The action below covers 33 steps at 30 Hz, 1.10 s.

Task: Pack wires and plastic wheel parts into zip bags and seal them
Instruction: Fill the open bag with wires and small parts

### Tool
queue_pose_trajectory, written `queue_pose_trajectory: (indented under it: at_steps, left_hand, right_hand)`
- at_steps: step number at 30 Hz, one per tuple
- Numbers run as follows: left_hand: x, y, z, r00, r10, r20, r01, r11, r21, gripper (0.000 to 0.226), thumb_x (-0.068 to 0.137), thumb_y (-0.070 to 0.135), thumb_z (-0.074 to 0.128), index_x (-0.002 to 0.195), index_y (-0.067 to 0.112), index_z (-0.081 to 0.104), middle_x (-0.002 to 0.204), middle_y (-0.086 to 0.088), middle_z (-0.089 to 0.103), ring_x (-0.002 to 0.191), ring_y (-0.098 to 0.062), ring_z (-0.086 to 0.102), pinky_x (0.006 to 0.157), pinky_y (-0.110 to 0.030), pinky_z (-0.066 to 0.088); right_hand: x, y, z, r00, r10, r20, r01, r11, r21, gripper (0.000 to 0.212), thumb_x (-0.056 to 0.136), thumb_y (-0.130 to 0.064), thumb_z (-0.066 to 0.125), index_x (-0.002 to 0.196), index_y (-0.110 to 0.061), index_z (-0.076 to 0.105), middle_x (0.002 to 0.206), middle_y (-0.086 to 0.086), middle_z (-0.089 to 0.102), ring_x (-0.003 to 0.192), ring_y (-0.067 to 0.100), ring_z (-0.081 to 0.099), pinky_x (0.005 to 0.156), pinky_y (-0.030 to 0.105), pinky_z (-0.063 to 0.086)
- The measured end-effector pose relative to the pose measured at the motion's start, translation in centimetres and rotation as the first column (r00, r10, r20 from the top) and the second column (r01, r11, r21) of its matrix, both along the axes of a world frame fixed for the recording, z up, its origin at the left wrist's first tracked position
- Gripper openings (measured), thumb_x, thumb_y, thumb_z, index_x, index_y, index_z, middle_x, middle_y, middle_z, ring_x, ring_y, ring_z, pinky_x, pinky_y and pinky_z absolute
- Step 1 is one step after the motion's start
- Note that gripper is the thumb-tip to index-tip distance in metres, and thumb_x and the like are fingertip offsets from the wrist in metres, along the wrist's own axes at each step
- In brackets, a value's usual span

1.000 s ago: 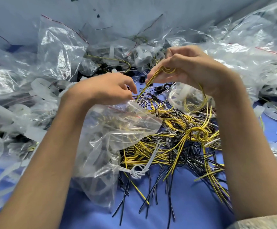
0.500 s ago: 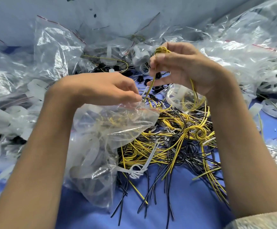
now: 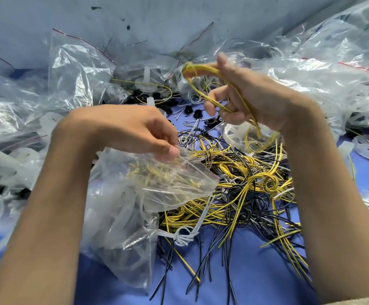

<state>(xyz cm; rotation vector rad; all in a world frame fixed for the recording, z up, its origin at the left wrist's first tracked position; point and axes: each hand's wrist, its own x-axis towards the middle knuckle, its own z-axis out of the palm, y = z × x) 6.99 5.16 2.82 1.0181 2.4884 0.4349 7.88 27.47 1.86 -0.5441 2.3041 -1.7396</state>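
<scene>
Head view: left hand pinches the mouth of a clear zip bag at frame centre; right hand, upper right, grips a looped yellow wire above the wire pile.

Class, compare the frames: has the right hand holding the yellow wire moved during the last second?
Yes. The right hand has lifted its yellow wire loop up and to the left, away from the white wheel part lying beneath it.

Hazy contents inside zip bag
</scene>
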Motion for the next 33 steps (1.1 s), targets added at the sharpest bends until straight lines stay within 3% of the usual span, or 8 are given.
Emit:
queue_pose_trajectory:
  at_steps: [6,13,17,20,23,27,31,33]
  left_hand:
    - [0.9,-0.1,1.0,0.989,-0.116,0.09,0.093,0.97,0.225,0.027,0.074,0.056,0.068,0.075,0.029,0.072,0.063,0.005,0.067,0.061,-0.007,0.06,0.062,-0.023,0.044]
    - [1.3,-0.1,1.4,0.983,-0.159,0.094,0.111,0.917,0.383,0.027,0.073,0.046,0.072,0.074,0.019,0.073,0.057,-0.002,0.061,0.054,-0.008,0.053,0.054,-0.015,0.04]
    - [1.4,0.0,1.4,0.984,-0.165,0.064,0.121,0.891,0.437,0.021,0.076,0.044,0.071,0.073,0.023,0.074,0.055,0.004,0.055,0.054,-0.006,0.045,0.051,-0.013,0.033]
    - [1.6,0.4,1.3,0.979,-0.189,0.081,0.137,0.894,0.428,0.026,0.075,0.044,0.073,0.074,0.018,0.074,0.06,-0.002,0.062,0.057,-0.01,0.047,0.051,-0.017,0.035]
    - [1.3,0.5,1.0,0.977,-0.188,0.102,0.125,0.89,0.439,0.021,0.074,0.036,0.069,0.073,0.016,0.075,0.057,0.001,0.062,0.054,-0.006,0.049,0.051,-0.012,0.038]
    - [1.0,0.1,0.9,0.972,-0.182,0.146,0.096,0.882,0.462,0.011,0.075,0.031,0.071,0.071,0.022,0.075,0.057,-0.002,0.059,0.054,-0.009,0.052,0.052,-0.015,0.042]
    - [1.1,0.0,0.9,0.971,-0.189,0.144,0.105,0.884,0.455,0.014,0.076,0.037,0.074,0.071,0.024,0.075,0.057,0.003,0.059,0.055,-0.007,0.052,0.054,-0.014,0.042]
    - [1.2,0.3,0.9,0.972,-0.182,0.147,0.1,0.89,0.445,0.012,0.075,0.035,0.072,0.069,0.025,0.075,0.056,0.005,0.058,0.055,-0.006,0.051,0.054,-0.012,0.04]
  right_hand:
    - [0.7,0.1,0.0,0.971,0.234,0.04,-0.235,0.93,0.281,0.033,0.075,-0.045,0.064,0.1,-0.026,0.073,0.065,-0.001,0.063,0.04,0.003,0.036,0.038,0.012,0.024]
    - [0.9,-0.8,0.6,0.94,0.329,0.087,-0.34,0.905,0.255,0.031,0.071,-0.033,0.069,0.097,-0.019,0.062,0.059,-0.002,0.065,0.037,0.004,0.032,0.036,0.011,0.025]
    - [1.2,-2.2,0.5,0.896,0.433,0.096,-0.441,0.843,0.309,0.008,0.076,-0.017,0.067,0.08,-0.02,0.073,0.048,-0.012,0.053,0.041,-0.001,0.034,0.041,0.009,0.027]
    - [0.8,-3.7,-0.3,0.937,0.35,-0.001,-0.32,0.859,0.4,0.027,0.078,-0.006,0.07,0.06,-0.026,0.073,0.05,0.002,0.054,0.046,0.011,0.042,0.048,0.017,0.035]
    - [0.7,-5.1,-1.2,0.946,0.323,0.015,-0.3,0.86,0.413,0.012,0.081,-0.009,0.07,0.093,-0.007,0.072,0.094,0.029,0.064,0.075,0.026,0.055,0.068,0.031,0.046]
    - [0.8,-5.3,-1.5,0.94,0.336,0.056,-0.328,0.85,0.413,0.047,0.072,-0.011,0.072,0.107,0.016,0.056,0.103,0.032,0.06,0.087,0.023,0.055,0.076,0.032,0.047]
    - [0.7,-4.9,-1.5,0.946,0.31,0.093,-0.318,0.838,0.442,0.046,0.073,-0.015,0.075,0.108,0.012,0.061,0.109,0.033,0.062,0.092,0.039,0.063,0.075,0.036,0.055]
    - [0.3,-5.0,-1.4,0.953,0.297,0.063,-0.28,0.783,0.555,0.041,0.076,-0.019,0.075,0.106,0.007,0.064,0.109,0.028,0.063,0.101,0.042,0.061,0.086,0.047,0.053]
